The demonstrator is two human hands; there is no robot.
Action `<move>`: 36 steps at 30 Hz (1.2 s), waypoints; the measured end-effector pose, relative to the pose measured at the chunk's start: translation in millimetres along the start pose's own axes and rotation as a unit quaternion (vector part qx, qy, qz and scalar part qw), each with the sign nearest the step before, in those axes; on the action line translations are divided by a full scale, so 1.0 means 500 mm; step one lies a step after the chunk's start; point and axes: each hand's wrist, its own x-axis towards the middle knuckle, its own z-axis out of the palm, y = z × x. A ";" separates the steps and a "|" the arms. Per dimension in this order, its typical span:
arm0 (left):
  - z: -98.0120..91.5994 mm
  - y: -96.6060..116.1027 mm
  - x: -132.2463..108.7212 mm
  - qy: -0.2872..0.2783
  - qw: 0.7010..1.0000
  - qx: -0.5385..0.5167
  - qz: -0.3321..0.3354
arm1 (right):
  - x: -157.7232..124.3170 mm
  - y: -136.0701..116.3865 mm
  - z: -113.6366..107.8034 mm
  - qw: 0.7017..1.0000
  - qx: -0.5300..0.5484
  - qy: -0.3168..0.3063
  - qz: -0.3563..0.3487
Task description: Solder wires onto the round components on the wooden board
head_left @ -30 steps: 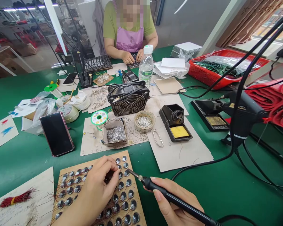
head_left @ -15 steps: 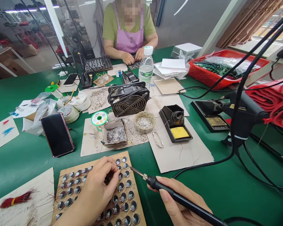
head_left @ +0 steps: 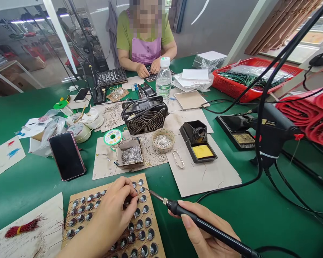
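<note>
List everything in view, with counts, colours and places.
workbench: 1, green, under everything
wooden board: 1, tan, front centre
round metal components: many, silver and black, on the board
wire bundle: 1, red, on paper, front left
smartphone: 1, black, left
solder spool: 1, green and white, centre
fan: 1, black, centre
iron stand: 1, black with yellow sponge, right of centre
water bottle: 1, clear, far centre
basket: 1, red, far right
co-worker: 1, green shirt, pink apron, across the bench
soldering iron: 1, black, in right hand
left hand: fingers at the components
right hand: front right
</note>
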 end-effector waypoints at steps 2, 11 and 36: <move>0.002 0.001 0.000 0.007 1.000 -0.006 0.004 | 0.000 0.001 0.000 1.000 0.000 -0.004 0.001; 0.007 0.003 0.010 0.042 0.999 -0.016 -0.012 | 0.004 0.001 -0.001 1.000 0.001 -0.010 -0.018; -0.028 -0.009 0.056 -0.077 0.993 -0.066 -0.054 | 0.007 0.021 0.017 0.997 0.045 -0.051 0.020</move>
